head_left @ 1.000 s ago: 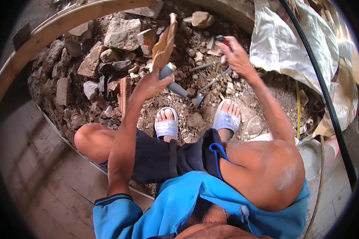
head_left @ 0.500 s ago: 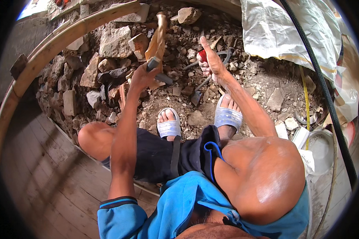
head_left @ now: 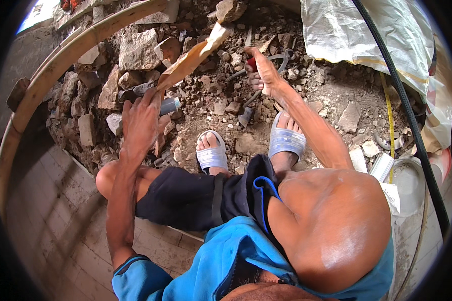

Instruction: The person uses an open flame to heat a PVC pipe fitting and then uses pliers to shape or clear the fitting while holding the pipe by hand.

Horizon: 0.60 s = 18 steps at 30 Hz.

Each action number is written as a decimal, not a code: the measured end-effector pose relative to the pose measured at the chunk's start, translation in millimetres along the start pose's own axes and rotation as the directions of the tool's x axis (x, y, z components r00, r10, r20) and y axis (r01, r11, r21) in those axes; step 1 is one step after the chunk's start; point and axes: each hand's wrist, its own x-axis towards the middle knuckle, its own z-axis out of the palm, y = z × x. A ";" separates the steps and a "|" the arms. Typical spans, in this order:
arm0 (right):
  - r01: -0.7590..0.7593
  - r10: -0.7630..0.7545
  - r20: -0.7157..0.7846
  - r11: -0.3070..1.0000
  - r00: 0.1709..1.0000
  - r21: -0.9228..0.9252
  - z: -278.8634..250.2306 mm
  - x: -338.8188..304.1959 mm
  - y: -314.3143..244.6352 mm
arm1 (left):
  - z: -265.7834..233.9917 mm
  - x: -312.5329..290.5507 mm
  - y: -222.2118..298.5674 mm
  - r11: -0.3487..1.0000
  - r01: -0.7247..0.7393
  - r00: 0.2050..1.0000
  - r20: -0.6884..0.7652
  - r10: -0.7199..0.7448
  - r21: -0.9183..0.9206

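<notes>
My left hand (head_left: 141,123) is closed round the lower end of a long tan piece (head_left: 193,59), which looks like split wood and slants up to the right. Beside its fingers a grey, cylinder-shaped piece (head_left: 170,105) sticks out; its hold is partly hidden. My right hand (head_left: 267,75) grips a red handle (head_left: 251,63), thumb stretched along it, and a thin grey blade (head_left: 249,36) shows beyond. Under that hand, a tool with a dark flat head (head_left: 246,117) lies on the rubble. Curved grey metal jaws (head_left: 286,59) lie just right of the hand.
Broken stones (head_left: 138,49) are heaped at the left, behind a bent wooden strip (head_left: 80,47). A white woven sack (head_left: 366,40) and a black cable (head_left: 394,80) are at the right. A yellow tape (head_left: 388,115) runs down to a grey basin (head_left: 408,183). My sandalled feet stand on rubble.
My left hand has drawn back left and nearer to me, and the tan piece has tipped from nearly upright to a rightward slant. My right hand has shifted slightly left, still on the red handle.
</notes>
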 end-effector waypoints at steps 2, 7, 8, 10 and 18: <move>-0.009 0.011 0.017 0.998 1.000 -0.061 5.1 -2.9 0.4 | 6.0 -2.1 1.0 0.999 0.001 1.000 0.025 -0.002 0.040; -0.013 0.014 0.045 1.000 0.999 -0.016 10.2 -1.8 14.4 | 14.1 2.7 14.2 1.000 0.008 0.992 0.125 -0.010 0.018; -0.007 0.008 0.042 0.999 0.999 -0.041 9.2 -2.6 15.9 | 14.7 2.4 14.9 1.000 0.014 0.987 0.159 -0.016 0.015; 0.007 -0.003 0.039 0.996 0.999 -0.094 8.6 -4.3 17.0 | 21.3 3.2 13.8 1.000 -0.010 0.989 0.150 0.006 0.027; -0.006 0.006 0.055 1.000 0.998 0.001 12.9 -1.5 16.3 | 29.2 -4.7 8.9 0.997 -0.061 0.995 0.088 0.056 0.050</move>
